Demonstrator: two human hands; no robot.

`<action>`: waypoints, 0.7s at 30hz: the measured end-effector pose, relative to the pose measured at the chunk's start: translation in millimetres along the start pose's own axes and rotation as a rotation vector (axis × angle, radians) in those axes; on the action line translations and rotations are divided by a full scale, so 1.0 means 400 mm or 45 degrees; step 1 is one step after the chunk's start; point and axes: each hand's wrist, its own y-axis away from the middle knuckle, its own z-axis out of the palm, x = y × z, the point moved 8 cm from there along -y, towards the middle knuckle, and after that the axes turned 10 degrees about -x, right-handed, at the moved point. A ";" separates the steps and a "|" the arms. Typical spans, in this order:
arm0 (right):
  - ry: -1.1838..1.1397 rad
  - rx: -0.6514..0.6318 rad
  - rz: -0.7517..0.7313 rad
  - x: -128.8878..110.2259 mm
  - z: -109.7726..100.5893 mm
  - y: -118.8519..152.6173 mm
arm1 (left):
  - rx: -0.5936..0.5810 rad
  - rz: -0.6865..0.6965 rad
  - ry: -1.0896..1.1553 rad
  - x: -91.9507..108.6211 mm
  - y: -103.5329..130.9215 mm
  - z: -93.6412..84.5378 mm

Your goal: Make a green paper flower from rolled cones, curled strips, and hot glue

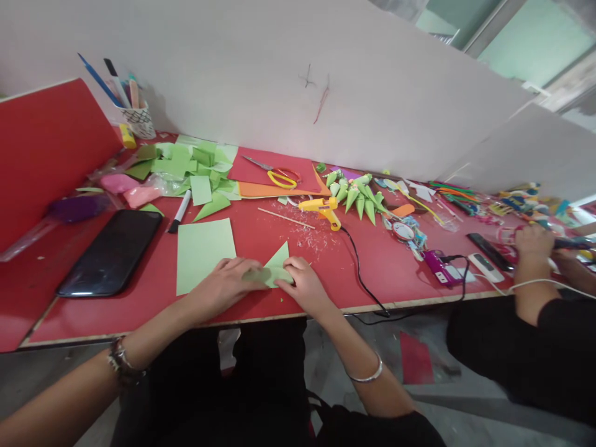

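A small piece of light green paper (278,261) with a pointed upper corner is between my hands near the table's front edge. My right hand (305,285) pinches its right side between thumb and fingers. On the left side, my left hand (228,282) has its fingers closed on the paper; the fingertips are blurred. A larger green paper sheet (205,248) lies flat just beyond my left hand. Farther back, a yellow glue gun (326,210) rests near a thin stick (286,217) and scattered scraps.
A black phone (112,251) and a marker (180,212) lie on the left. Scissors (279,176) rest on red paper (242,167) beside green cutouts (186,162). Green paper cones (361,197) sit behind the glue gun, whose cord (361,267) trails right. Another person's hand (534,242) works at far right.
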 end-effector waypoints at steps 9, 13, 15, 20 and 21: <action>0.156 -0.048 0.023 -0.013 -0.002 -0.001 | -0.101 0.266 -0.041 0.012 0.035 -0.019; 0.202 -0.032 0.075 -0.026 -0.008 0.005 | -0.078 0.252 0.041 0.008 0.062 -0.029; 0.230 0.000 0.103 -0.043 -0.007 0.004 | -0.063 0.246 0.077 0.007 0.068 -0.029; 0.220 0.083 0.210 -0.074 0.012 -0.011 | -0.054 0.215 0.118 0.002 0.066 -0.023; 0.218 0.096 0.239 -0.073 0.015 -0.013 | -0.060 0.213 0.121 0.001 0.066 -0.022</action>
